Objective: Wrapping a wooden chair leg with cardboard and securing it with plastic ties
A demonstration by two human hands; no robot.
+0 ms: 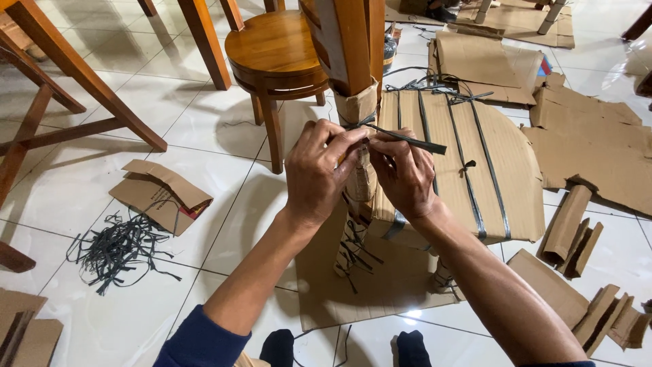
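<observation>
**Both hands working a black strap on a cardboard-wrapped chair leg**

The left hand (318, 173) is pinching the black plastic strap (407, 141) against the cardboard-wrapped chair leg (361, 173). The right hand (404, 175) is pinching the same strap just beside it, with the free end sticking out rightward. The leg is standing over a flat cardboard sheet (326, 285) on the tiled floor (136, 306). A pile of cut strap pieces (115, 248) is lying well apart, toward the floor's left edge.
</observation>
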